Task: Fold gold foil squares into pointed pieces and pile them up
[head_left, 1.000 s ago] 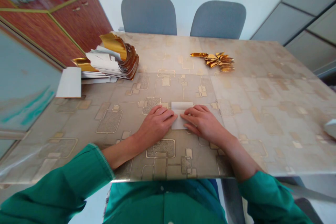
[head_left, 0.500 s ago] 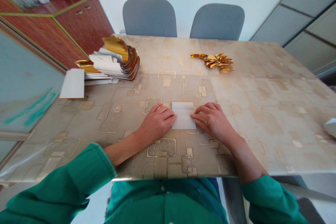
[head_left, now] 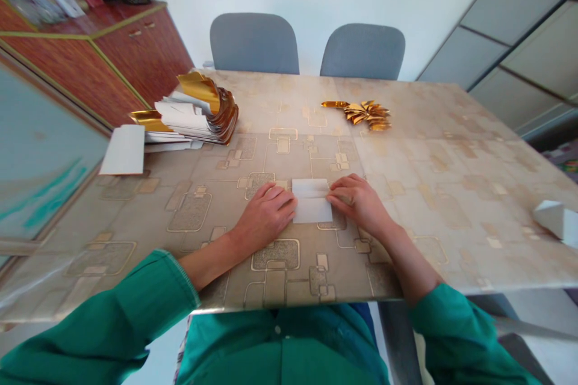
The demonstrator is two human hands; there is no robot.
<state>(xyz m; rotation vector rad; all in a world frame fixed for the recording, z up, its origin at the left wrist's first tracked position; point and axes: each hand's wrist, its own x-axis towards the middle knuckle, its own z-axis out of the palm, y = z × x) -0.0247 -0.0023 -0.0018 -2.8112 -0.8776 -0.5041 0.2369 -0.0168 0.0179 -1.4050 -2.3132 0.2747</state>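
Observation:
A folded white paper rectangle (head_left: 311, 201) lies flat on the patterned table cover (head_left: 433, 192), with a crease across it. My left hand (head_left: 266, 213) rests palm down with its fingertips against the paper's left edge. My right hand (head_left: 356, 204) lies at the right edge, its fingers reaching onto the paper. Beyond them, at the far left, stands a stack of white and gold-foil folded pieces (head_left: 196, 114). A fan of gold-foil folds (head_left: 365, 114) lies at the far middle.
A white sheet (head_left: 124, 150) lies by the table's left edge, and a white folded piece (head_left: 553, 219) sits at the right edge. A glass pane (head_left: 45, 156) lies to the left. A wooden cabinet (head_left: 135, 54) and two grey chairs (head_left: 307, 45) stand behind the table.
My right hand has slid rightward, uncovering more of the paper, and my hands are farther apart than a second ago. The view has tilted, so the table sits lower and the right white piece shows more.

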